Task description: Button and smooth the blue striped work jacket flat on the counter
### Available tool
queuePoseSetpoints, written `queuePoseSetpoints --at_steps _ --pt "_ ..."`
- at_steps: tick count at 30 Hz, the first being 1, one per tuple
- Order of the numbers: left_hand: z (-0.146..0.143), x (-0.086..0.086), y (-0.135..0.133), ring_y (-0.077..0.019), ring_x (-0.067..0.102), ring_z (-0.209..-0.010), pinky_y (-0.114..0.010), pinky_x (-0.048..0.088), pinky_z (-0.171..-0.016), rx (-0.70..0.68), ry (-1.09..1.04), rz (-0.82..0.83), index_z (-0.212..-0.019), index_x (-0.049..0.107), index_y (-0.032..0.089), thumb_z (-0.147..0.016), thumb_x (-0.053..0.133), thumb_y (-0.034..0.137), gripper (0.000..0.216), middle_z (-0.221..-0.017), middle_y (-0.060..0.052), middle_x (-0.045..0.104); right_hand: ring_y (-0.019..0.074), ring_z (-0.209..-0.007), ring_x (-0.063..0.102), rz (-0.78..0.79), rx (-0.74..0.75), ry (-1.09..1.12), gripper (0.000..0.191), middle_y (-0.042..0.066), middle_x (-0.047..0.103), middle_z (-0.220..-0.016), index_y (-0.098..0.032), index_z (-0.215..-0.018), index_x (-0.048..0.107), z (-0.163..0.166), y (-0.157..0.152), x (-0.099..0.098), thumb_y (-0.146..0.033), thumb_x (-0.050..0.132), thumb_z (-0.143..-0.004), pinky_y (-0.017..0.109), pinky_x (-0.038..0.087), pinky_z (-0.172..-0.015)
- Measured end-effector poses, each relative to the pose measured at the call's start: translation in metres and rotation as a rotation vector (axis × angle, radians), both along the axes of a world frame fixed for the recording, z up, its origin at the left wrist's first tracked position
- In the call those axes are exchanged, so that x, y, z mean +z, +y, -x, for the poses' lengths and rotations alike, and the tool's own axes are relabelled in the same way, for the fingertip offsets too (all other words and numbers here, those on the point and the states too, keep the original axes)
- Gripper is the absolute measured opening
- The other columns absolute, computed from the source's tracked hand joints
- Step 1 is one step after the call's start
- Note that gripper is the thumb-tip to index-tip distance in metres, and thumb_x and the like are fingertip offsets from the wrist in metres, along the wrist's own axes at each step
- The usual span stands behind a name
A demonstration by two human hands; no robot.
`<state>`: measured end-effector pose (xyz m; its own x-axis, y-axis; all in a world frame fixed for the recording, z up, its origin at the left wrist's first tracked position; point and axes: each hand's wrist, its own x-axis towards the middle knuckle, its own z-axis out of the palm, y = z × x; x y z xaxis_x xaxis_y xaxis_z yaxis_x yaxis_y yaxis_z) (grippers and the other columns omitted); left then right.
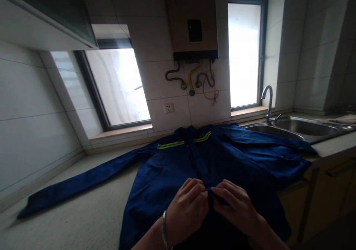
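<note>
A dark blue work jacket [167, 168] with yellow-green reflective strips on the chest lies spread flat on the beige countertop [83, 213], collar toward the wall. My left hand [187, 205], a bracelet on its wrist, and my right hand [236, 205] meet at the jacket's front placket near the lower middle. Both hands pinch the fabric there with curled fingers. One sleeve stretches far out to the left along the counter. The other sleeve lies to the right toward the sink.
A double steel sink [294, 128] with a curved faucet [268, 102] sits at the back right. Two windows, a wall socket [168, 107] and a wall-mounted water heater [194, 20] with hoses line the tiled back wall. Cabinet fronts [333, 190] drop at the right.
</note>
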<state>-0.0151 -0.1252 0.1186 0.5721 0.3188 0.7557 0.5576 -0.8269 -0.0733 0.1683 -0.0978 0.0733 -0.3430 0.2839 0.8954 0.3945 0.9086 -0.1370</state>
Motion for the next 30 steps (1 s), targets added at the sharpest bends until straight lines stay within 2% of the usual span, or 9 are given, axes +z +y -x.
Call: queuePoseSetpoints --at_steps 5,9,12,14,18,21,23,26,30 --pt "-0.001 0.000 0.000 -0.0141 0.057 -0.079 -0.027 0.052 -0.072 -0.060 0.008 -0.034 -0.088 0.058 0.013 -0.081 0.050 0.002 0.015 -0.076 -0.003 0.061 0.0118 -0.065 0.056 0.060 0.014 0.042 0.021 0.002 0.061 -0.074 -0.019 -0.100 0.058 0.002 -0.004 0.001 -0.009 0.053 -0.082 0.022 0.050 -0.061" --pt "0.004 -0.001 0.002 -0.0157 0.058 -0.086 -0.028 0.052 -0.074 -0.052 0.102 -0.150 -0.097 0.059 0.010 -0.084 0.050 0.004 0.017 -0.082 -0.006 0.065 0.0104 -0.066 0.059 0.276 0.033 0.144 0.018 0.002 0.063 -0.078 -0.019 -0.097 0.061 0.000 -0.002 -0.002 -0.013 0.055 -0.082 0.018 0.052 -0.060" --pt "0.010 0.000 0.004 -0.0175 0.059 -0.091 -0.029 0.050 -0.077 0.002 0.194 -0.241 -0.100 0.061 0.009 -0.087 0.045 0.009 0.020 -0.089 -0.008 0.067 0.0121 -0.073 0.062 0.475 0.043 0.175 0.040 0.001 0.065 -0.087 -0.022 -0.116 0.056 -0.007 0.002 -0.005 -0.022 0.065 -0.077 0.018 0.055 -0.062" --pt "0.013 0.002 0.005 -0.0187 0.060 -0.091 -0.031 0.049 -0.078 0.061 0.228 -0.300 -0.100 0.062 0.009 -0.089 0.040 0.010 0.025 -0.092 -0.008 0.068 0.0145 -0.082 0.063 0.491 0.038 0.220 0.053 0.003 0.064 -0.097 -0.024 -0.123 0.051 -0.015 0.001 -0.007 -0.026 0.070 -0.073 0.023 0.057 -0.070" --pt "0.017 -0.001 0.008 -0.0189 0.061 -0.088 -0.032 0.048 -0.079 0.147 0.221 -0.372 -0.100 0.063 0.010 -0.089 0.042 0.011 0.024 -0.093 -0.007 0.068 0.0125 -0.070 0.060 0.493 -0.110 0.416 0.013 0.003 0.062 -0.085 -0.019 -0.087 0.062 -0.022 -0.016 -0.011 -0.029 0.064 -0.079 0.020 0.054 -0.063" --pt "0.015 -0.006 0.010 -0.0163 0.060 -0.083 -0.029 0.050 -0.077 0.148 0.188 -0.320 -0.099 0.061 0.011 -0.086 0.049 0.009 0.018 -0.089 -0.006 0.066 0.0092 -0.050 0.055 0.853 0.063 0.315 0.030 0.000 0.057 -0.061 -0.016 -0.073 0.062 -0.015 -0.032 -0.013 -0.040 0.053 -0.087 0.015 0.045 -0.044" --pt "0.012 -0.007 0.010 -0.0152 0.060 -0.081 -0.027 0.051 -0.075 0.146 0.154 -0.262 -0.100 0.060 0.011 -0.086 0.049 0.009 0.018 -0.088 -0.007 0.065 0.0104 -0.051 0.057 1.053 0.210 0.325 0.040 0.003 0.062 -0.063 -0.014 -0.081 0.066 -0.006 -0.038 -0.014 -0.049 0.048 -0.088 0.017 0.048 -0.046" --pt "0.009 -0.003 0.007 -0.0144 0.059 -0.074 -0.026 0.052 -0.068 0.090 0.190 -0.201 -0.100 0.059 0.011 -0.089 0.043 0.011 0.019 -0.082 -0.006 0.064 0.0172 -0.066 0.065 1.201 0.344 0.551 0.052 0.010 0.068 -0.083 -0.012 -0.096 0.068 0.006 -0.039 -0.015 -0.059 0.049 -0.084 0.028 0.057 -0.060" --pt "0.003 0.004 0.001 -0.0131 0.058 -0.067 -0.026 0.053 -0.064 -0.055 0.308 -0.153 -0.093 0.059 0.011 -0.089 0.041 0.013 0.019 -0.073 -0.004 0.062 0.0240 -0.082 0.067 1.234 0.512 0.854 0.052 0.012 0.069 -0.090 -0.013 -0.091 0.070 0.020 -0.035 -0.017 -0.062 0.058 -0.076 0.037 0.058 -0.073"
